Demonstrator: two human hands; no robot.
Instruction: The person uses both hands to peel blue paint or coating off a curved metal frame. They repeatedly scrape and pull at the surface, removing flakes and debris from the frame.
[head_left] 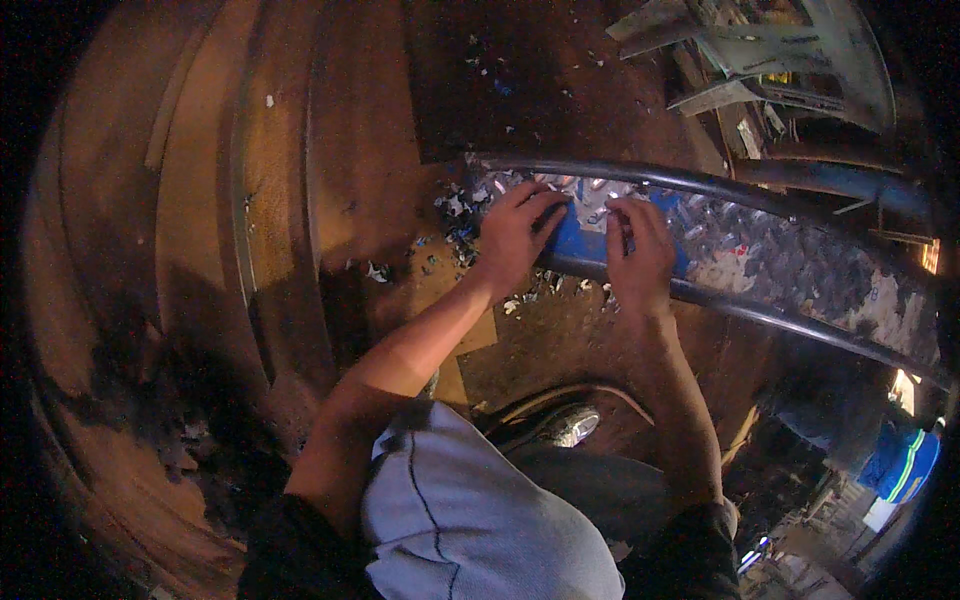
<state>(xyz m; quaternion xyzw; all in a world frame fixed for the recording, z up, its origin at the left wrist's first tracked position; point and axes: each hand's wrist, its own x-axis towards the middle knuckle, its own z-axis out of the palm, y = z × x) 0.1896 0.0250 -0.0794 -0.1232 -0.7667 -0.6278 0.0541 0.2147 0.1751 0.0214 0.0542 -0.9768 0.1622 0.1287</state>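
Note:
A long metal checker-plate strip (790, 262) with dark raised edges runs from the middle toward the right. A blue film patch (583, 243) covers part of it. My left hand (512, 238) rests with its fingers on the left end of the blue film, pinching at its edge. My right hand (640, 250) presses on the blue film just to the right, fingers bent down against it. Both hands lie side by side, a short gap between them.
Small torn scraps (455, 215) litter the brown wooden floor (370, 150) left of the strip. Curved wooden boards (200, 230) stand at the left. Metal offcuts (760, 50) pile up at the top right. My shoe (572, 425) and grey-clad knee (470, 520) sit below.

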